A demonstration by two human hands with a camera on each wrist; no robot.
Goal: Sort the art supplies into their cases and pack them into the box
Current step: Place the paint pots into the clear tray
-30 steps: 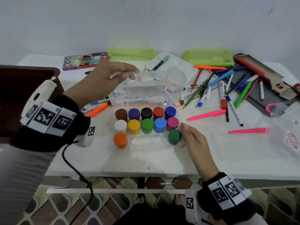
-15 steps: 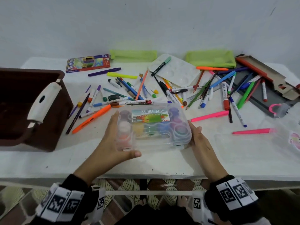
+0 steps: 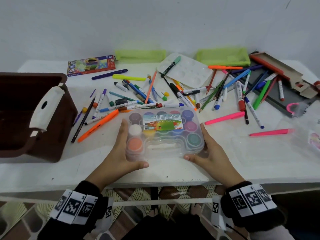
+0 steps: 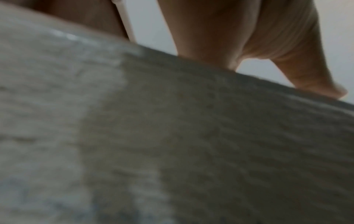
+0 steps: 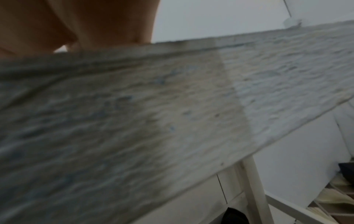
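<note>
**Item: poster paint case, lid on, held at both ends**

Location: the paint case [image 3: 164, 134] sits flat on the white table [image 3: 242, 163] near its front edge, straight ahead of the person at 12 o'clock. The clear lid covers the rows of paint pots; a printed label lies across the top.

Hands: the left hand [image 3: 119, 153] cups the case's left end, fingers up along the side wall and thumb laid along the front edge. The right hand [image 3: 207, 149] mirrors it on the right end, thumb along the front edge. Fingers on both are only gently bent, bracketing the case, not clenched round it. The likely reason is to square the lid on its base and press it home, or to ready a level two-handed lift so the pots do not tip. Both wrist views show only blurred tabletop and a bit of skin.

Destination: the brown box [image 3: 34, 116] stands open at about 9 o'clock of the case, near it, with a pale handle on its rim.

Unsorted stock: loose markers and pencils [image 3: 225, 90] spread from 11 to 2 o'clock; two green pouches [image 3: 223, 56], a white palette [image 3: 188, 71] and a crayon box [image 3: 91, 65] lie further back. A pink highlighter [image 3: 225, 117] lies at 2 o'clock.

Status, judged: paints cased; boxing not yet done.
</note>
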